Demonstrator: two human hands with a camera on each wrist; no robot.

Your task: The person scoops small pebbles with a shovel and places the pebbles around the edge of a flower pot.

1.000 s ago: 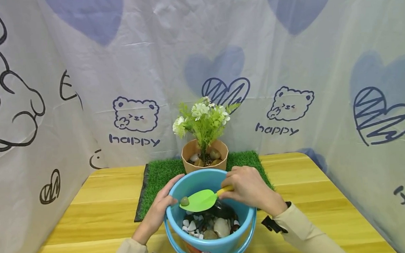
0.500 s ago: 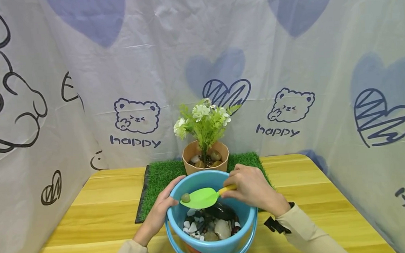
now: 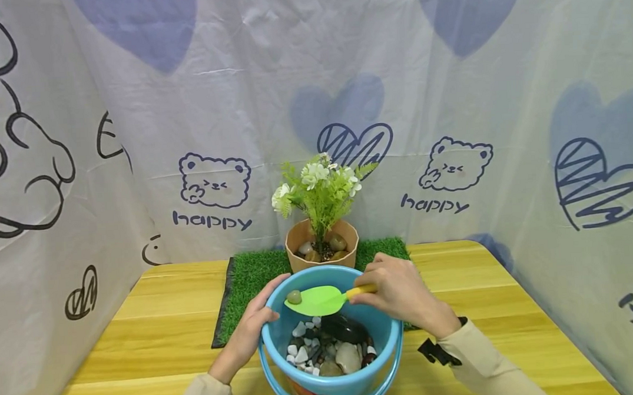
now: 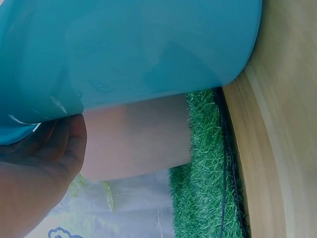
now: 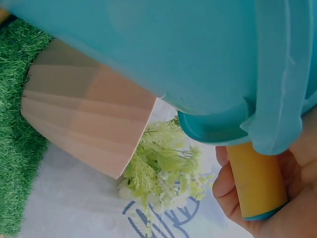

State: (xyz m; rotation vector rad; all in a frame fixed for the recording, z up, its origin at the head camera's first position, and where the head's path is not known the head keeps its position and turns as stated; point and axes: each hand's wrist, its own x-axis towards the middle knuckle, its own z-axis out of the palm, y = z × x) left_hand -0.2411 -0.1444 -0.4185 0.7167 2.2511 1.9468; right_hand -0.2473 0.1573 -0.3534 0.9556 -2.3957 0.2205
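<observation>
A blue bucket (image 3: 332,391) stands at the table's near side, with white, grey, brown and black stones (image 3: 349,356) at its bottom. My left hand (image 3: 248,329) grips the left rim, thumb over the edge and fingers along the outside; in the left wrist view those fingers (image 4: 62,144) press the bucket wall. With my right hand (image 3: 397,288) I hold a toy shovel (image 3: 321,301) by its yellow handle (image 5: 257,181). Its green blade lies level over the bucket's opening, bearing one small greenish-brown pebble (image 3: 294,297) at the tip.
Just behind the bucket, a tan flowerpot (image 3: 319,262) with white flowers (image 3: 315,175) and several stones stands on a green turf mat (image 3: 256,277). The wooden table (image 3: 157,322) extends to both sides. A printed cloth (image 3: 210,78) hangs around it.
The shovel has risen a little and shifted back and right with my right hand, the pebble still on its tip. My left hand keeps its hold on the rim.
</observation>
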